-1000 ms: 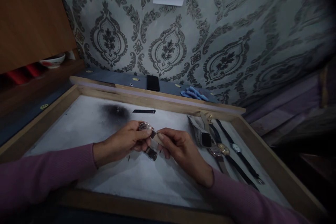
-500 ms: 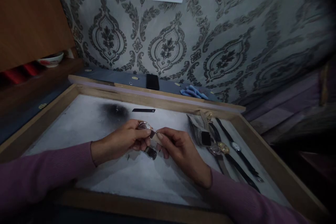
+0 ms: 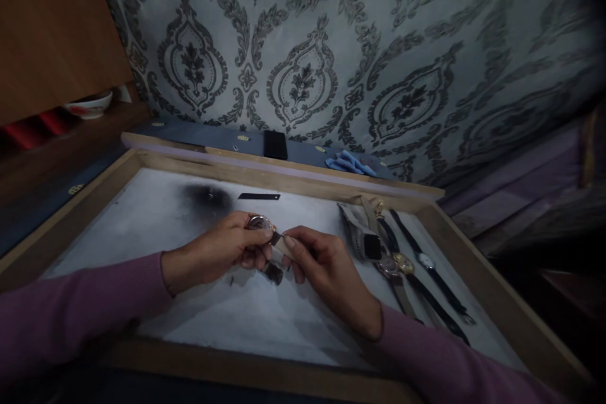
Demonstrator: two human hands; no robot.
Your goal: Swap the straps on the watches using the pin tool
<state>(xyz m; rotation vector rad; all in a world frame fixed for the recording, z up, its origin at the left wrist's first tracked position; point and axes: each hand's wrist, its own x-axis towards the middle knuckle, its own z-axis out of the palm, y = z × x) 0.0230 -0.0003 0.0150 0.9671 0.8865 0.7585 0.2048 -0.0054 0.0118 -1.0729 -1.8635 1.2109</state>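
Got the watch (image 3: 259, 223) clamped in left hand (image 3: 215, 248) and a pale strip (image 3: 282, 247) pinched in right hand (image 3: 331, 268), over the wooden tray (image 3: 95, 196). Steady the watch against twisting, and use small, light fingertip moves at the dark strap (image 3: 276, 238) to avoid slipping onto the glass.

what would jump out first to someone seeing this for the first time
Probably the two hands, left and right, meeting mid-tray over a round-faced wristwatch. Next, the row of watches along the tray's right side, one with a square dark face. Behind it all, the bold grey damask wallpaper.
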